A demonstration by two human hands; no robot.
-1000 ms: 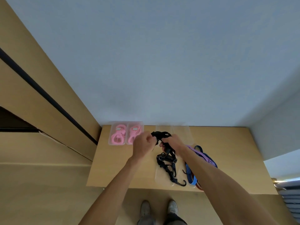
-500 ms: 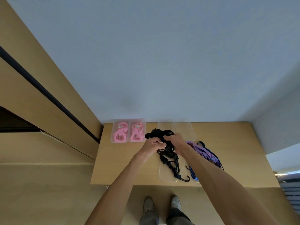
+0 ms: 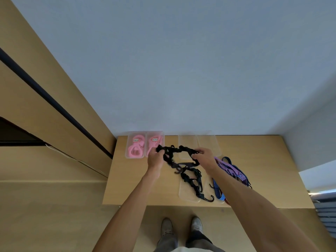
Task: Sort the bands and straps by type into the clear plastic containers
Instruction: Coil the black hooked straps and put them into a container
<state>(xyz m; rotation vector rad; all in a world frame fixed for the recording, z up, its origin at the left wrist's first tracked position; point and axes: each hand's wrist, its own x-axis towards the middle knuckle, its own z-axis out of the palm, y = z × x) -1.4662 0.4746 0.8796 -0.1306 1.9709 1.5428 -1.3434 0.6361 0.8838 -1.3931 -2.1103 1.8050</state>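
Head view: I've got the left hand [image 3: 155,160] and right hand [image 3: 204,158] each gripping an end of the black strap [image 3: 174,153], stretched above the table [image 3: 263,160], its tail trailing toward the near container [image 3: 188,194]. Risk I see: that tail could snag the black hooks [image 3: 209,198] and drag them out.

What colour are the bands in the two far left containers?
Pink bands, seen in the head view.
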